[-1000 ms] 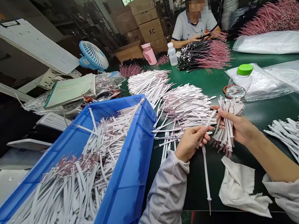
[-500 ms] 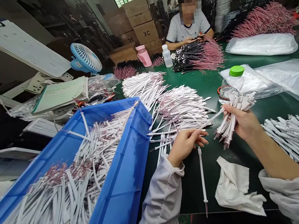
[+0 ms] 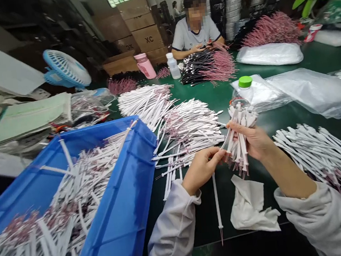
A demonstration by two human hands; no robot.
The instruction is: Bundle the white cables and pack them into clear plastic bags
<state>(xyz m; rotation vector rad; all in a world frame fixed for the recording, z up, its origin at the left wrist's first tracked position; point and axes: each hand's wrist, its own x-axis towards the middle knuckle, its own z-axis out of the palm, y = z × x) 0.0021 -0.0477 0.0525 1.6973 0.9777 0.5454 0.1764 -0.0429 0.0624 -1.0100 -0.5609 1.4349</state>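
My right hand (image 3: 253, 140) is wrapped around a bundle of short white flat cables (image 3: 239, 147), connector ends up and thin pink wire ends down. Close at its left side, my left hand (image 3: 205, 166) has thumb and fingers pinched on the lower end of one white cable, whose upper part runs to the right fingers. Part of that cable is hidden by the fingers. A single white cable (image 3: 217, 205) lies on the table just below my hands. Beyond the left hand spreads a loose pile of white cables (image 3: 191, 121).
On the left stands a blue bin (image 3: 126, 199) full of white cables. A crumpled white cloth (image 3: 251, 207) lies in front, with another cable pile (image 3: 321, 152) at right. Behind are a green-capped bottle (image 3: 245, 86), plastic bags (image 3: 314, 89) and a seated person (image 3: 195, 34).
The view has turned to the right. My left hand has come closer to the bundle, and the pinched cable has swung from slanting outward to lying beside the bundle. My right hand keeps its hold.
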